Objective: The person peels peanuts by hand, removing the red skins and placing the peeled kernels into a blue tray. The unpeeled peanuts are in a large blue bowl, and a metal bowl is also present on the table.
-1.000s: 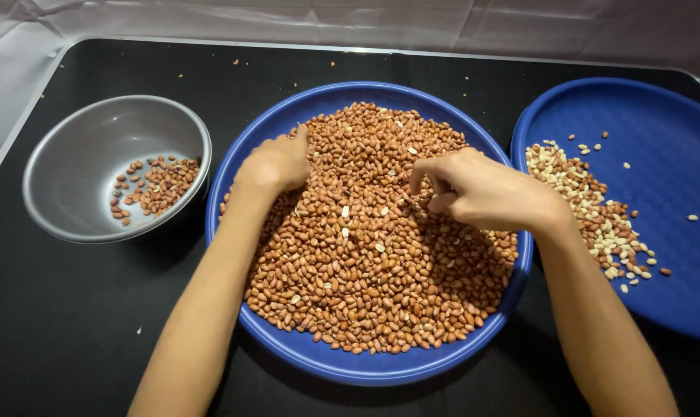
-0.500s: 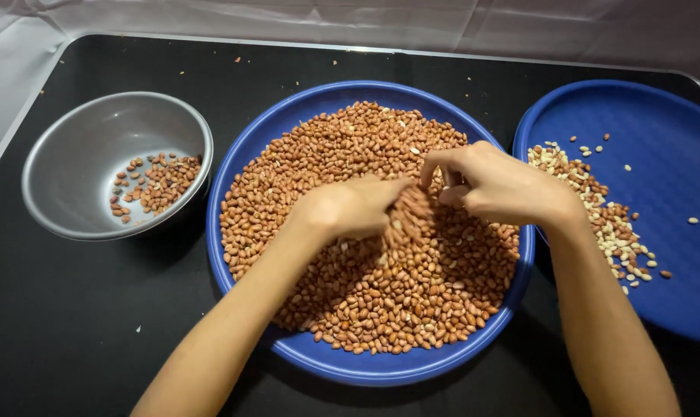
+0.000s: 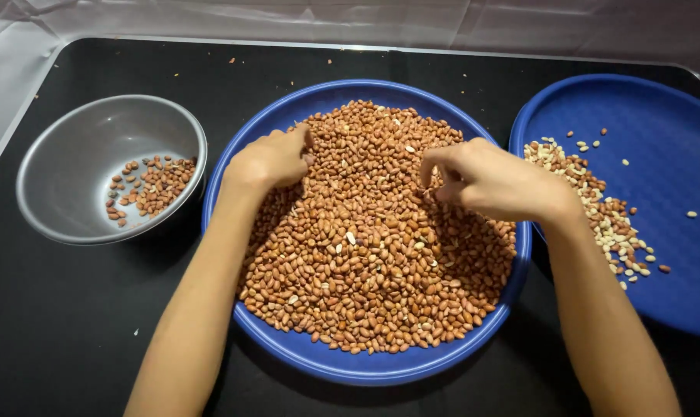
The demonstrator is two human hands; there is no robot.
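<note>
Both hands work in a heap of red-brown skinned peanuts (image 3: 365, 255) piled on a round blue tray (image 3: 365, 371) directly beneath them.

Left hand (image 3: 269, 162): curled, knuckles up, fingertips dug into the heap at its upper left. Whether it encloses any nuts cannot be told; the palm is hidden.

Right hand (image 3: 489, 181): fingers drawn narrow toward the thumb in a pinch over the upper right of the heap. What, if anything, sits between the fingertips is too small to tell.

Handling, as judged: the nuts are light, hard, loose and free-rolling. They will slide off one another and spill over the low rim if pushed. The thin skins look liable to flake. A single nut is best taken by a fingertip pinch across its short axis; a quantity by a cupped scoop.

Outward of the right hand, just beside its tray, lies a second blue tray (image 3: 651, 123) carrying a strip of mostly pale, skinless nuts (image 3: 589, 201). Outward of the left hand stands a grey metal bowl (image 3: 64, 154) with a small lot of darker nuts (image 3: 145, 185). All rest on a black bench (image 3: 57, 324), with a few stray fragments beyond the hands.

No packages, labels or signs are visible.
</note>
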